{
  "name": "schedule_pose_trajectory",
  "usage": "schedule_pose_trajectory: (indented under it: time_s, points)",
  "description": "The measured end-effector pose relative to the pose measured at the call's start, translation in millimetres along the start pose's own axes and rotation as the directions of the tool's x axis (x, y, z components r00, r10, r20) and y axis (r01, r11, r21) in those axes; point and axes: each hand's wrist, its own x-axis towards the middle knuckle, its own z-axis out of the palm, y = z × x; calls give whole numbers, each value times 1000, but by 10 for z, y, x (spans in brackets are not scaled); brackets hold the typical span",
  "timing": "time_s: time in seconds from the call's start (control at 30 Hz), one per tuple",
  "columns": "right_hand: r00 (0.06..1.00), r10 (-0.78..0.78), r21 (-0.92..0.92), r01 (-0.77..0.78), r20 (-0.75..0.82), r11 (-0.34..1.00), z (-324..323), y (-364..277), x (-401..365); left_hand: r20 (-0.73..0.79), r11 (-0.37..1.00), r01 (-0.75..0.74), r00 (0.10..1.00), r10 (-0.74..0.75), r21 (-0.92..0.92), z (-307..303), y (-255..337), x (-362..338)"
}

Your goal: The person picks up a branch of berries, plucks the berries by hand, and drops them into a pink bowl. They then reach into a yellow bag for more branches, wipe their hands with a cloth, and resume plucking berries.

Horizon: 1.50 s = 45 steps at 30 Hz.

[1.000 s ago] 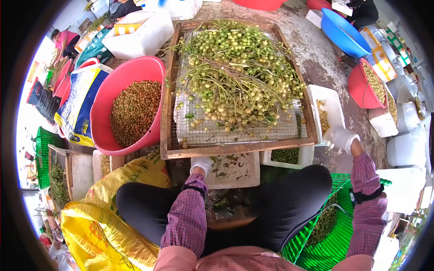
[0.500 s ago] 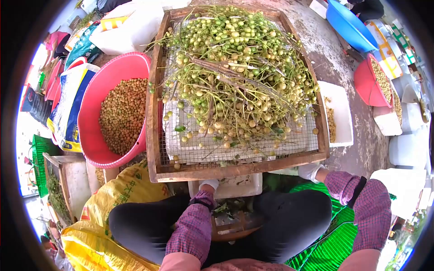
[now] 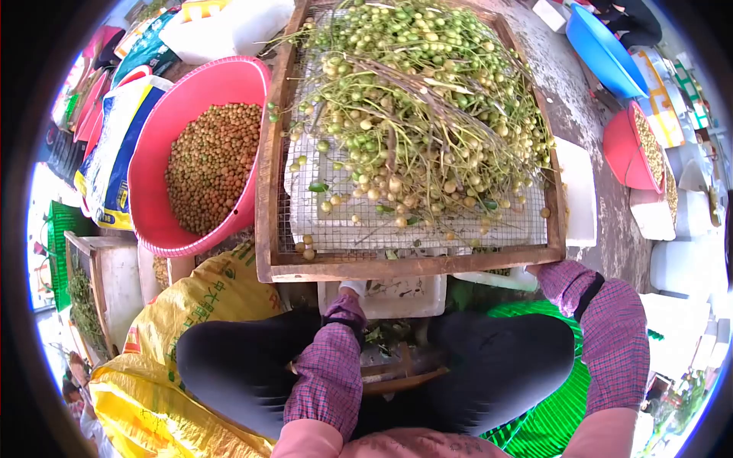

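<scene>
A wooden-framed wire mesh screen (image 3: pixel 412 269) lies in front of me, heaped with small round green and yellowish fruits on twiggy stems (image 3: pixel 435 114). My left hand (image 3: pixel 354 287), in a white glove, reaches under its front edge above a shallow white tray (image 3: pixel 408 307) with scattered bits in it. At the front right corner, my right hand (image 3: pixel 533 269) goes beneath the frame and shows only a sliver. The fingers of both hands are hidden by the screen. Through the mesh a white box (image 3: pixel 336 237) is visible underneath.
Left of the screen stands a pink tub (image 3: pixel 145 191) of loose brownish fruits. A yellow sack (image 3: pixel 175 374) lies by my left knee, green netted material (image 3: pixel 550 427) by my right. Farther right are a blue basin (image 3: pixel 603 57) and a red basin (image 3: pixel 626 153).
Both hands have gone farther under the screen; the right glove, plainly seen before, is now mostly hidden. The whole view has shifted slightly, with the screen sitting higher in it.
</scene>
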Motion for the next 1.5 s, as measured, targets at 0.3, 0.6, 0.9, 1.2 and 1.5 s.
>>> schedule_pose_trajectory:
  time_s: [0.3, 0.6, 0.9, 1.2, 1.5]
  points:
    - [994, 78, -335, -48, 78, 941, 155, -459, -32, 49, 983, 180, 983, -178, -43, 661, 355, -97]
    - [968, -208, -325, 152, -142, 933, 238, -185, 222, 46, 984, 162, 986, -159, -68, 739, 400, 17]
    - [960, -81, -330, 170, 267, 928, -7, -406, -411, -120, 483, -206, 972, 203, -851, -153, 284, -214]
    - [919, -386, -378, 329, -85, 865, -906, -1237, -1874, -155, -881, 173, 952, 264, -440, -1089, 901, -1542]
    - [300, -789, -30, 927, -536, 374, -732, -3133, -3443, -278, -880, 386, 844, 458, -278, -1803, 846, -2678]
